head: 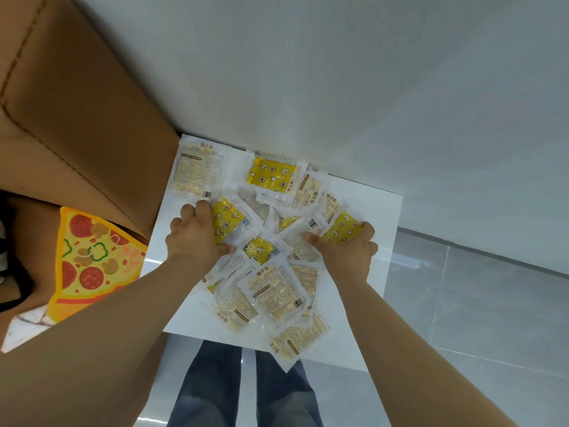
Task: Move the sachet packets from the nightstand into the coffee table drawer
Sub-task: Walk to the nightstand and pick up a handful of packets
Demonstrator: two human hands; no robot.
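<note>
Together, left hand (pixel 195 238) and right hand (pixel 348 251), each grip around sachet packets (pixel 277 291).

Grey wall (pixel 369 72); tiled floor (pixel 480 291); brown upholstery (pixel 77 118)

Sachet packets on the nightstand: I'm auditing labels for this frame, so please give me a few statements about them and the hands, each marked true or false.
1. The sachet packets lie in a loose pile on a white nightstand. True.
2. The left hand grips the left yellow packet. True.
3. The right hand hangs empty above the pile. False: it grips the right yellow packet.
4. The pizza-slice cushion lies on top of the packets. False: it lies left of the nightstand, apart from them.
</note>
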